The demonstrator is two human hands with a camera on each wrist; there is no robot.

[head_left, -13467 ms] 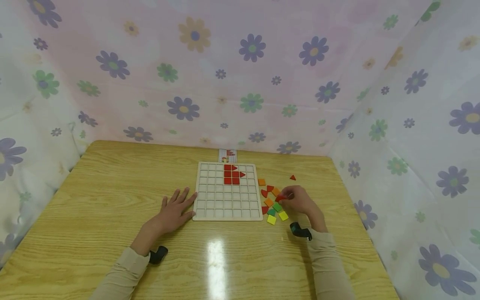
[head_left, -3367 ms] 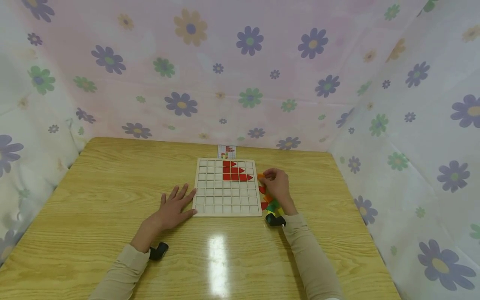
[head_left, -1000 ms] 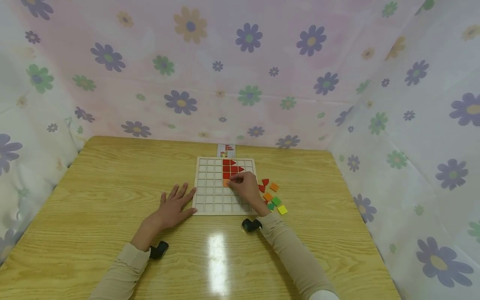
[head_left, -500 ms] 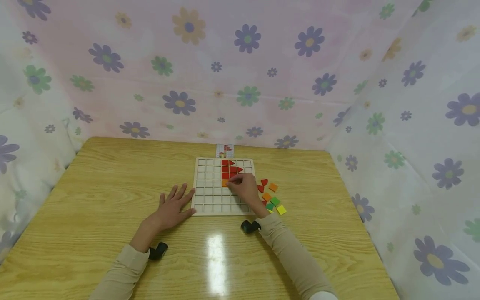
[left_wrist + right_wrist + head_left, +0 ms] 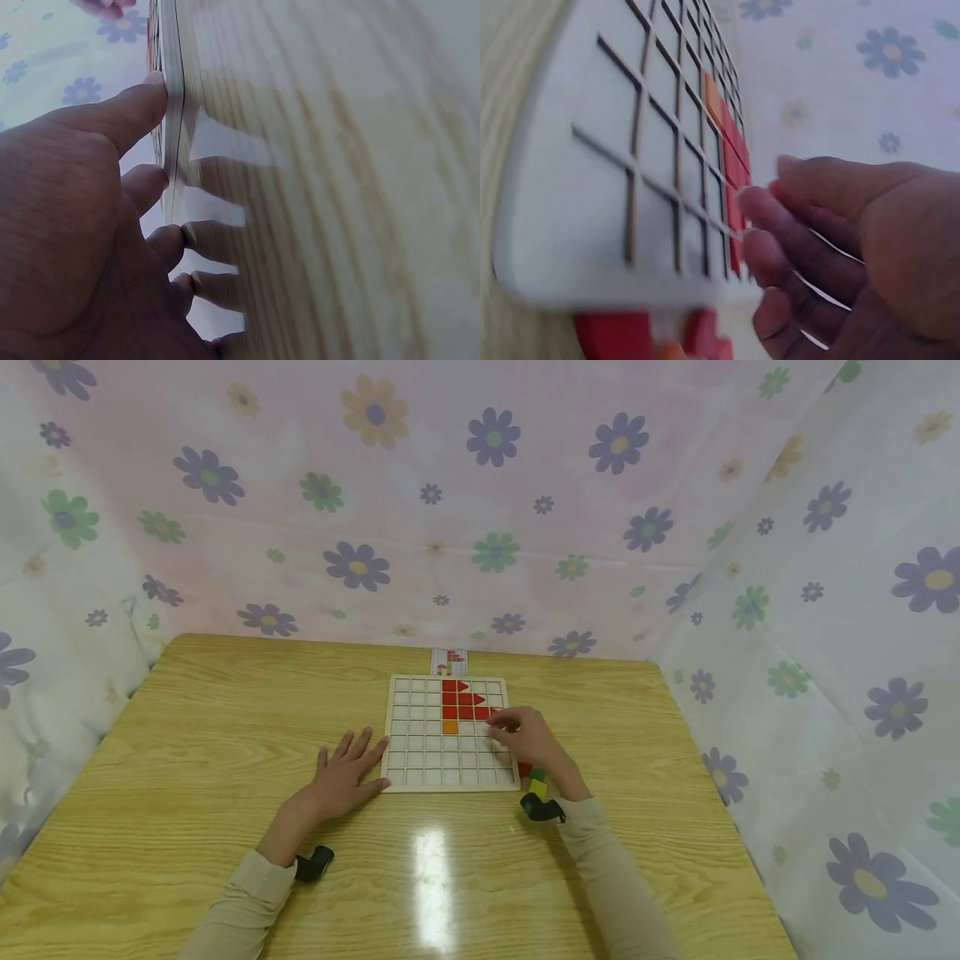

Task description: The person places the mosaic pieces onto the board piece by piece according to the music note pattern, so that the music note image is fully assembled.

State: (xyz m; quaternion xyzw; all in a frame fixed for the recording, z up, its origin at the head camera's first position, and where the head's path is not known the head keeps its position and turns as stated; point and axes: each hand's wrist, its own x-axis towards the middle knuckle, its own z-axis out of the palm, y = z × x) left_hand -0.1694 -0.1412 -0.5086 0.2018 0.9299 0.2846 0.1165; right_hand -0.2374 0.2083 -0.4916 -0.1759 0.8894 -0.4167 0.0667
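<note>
A wooden grid board (image 5: 435,774) lies on the table, with red squares (image 5: 465,713) and red pointed pieces set in its upper rows. One orange square (image 5: 449,727) sits in a cell just below the red block. My left hand (image 5: 341,785) lies spread on the table; in the left wrist view its thumb and fingertips touch the board's side edge (image 5: 174,112). Over the board's right edge hovers my right hand (image 5: 534,745), loosely bent, and nothing shows between its fingers (image 5: 761,206). It partly covers the tip of the third red row.
Loose tiles lie right of the board, mostly hidden by my right hand and wrist: a yellow one (image 5: 538,787), a green one (image 5: 537,773) and a red one (image 5: 524,769). A printed pattern card (image 5: 449,662) lies behind the board. Flowered cloth (image 5: 360,565) hangs beyond the table.
Since a few seconds ago, an orange square has come from the loose tiles into a cell. My right hand has let go of it and moved right. The left hand stays put.
</note>
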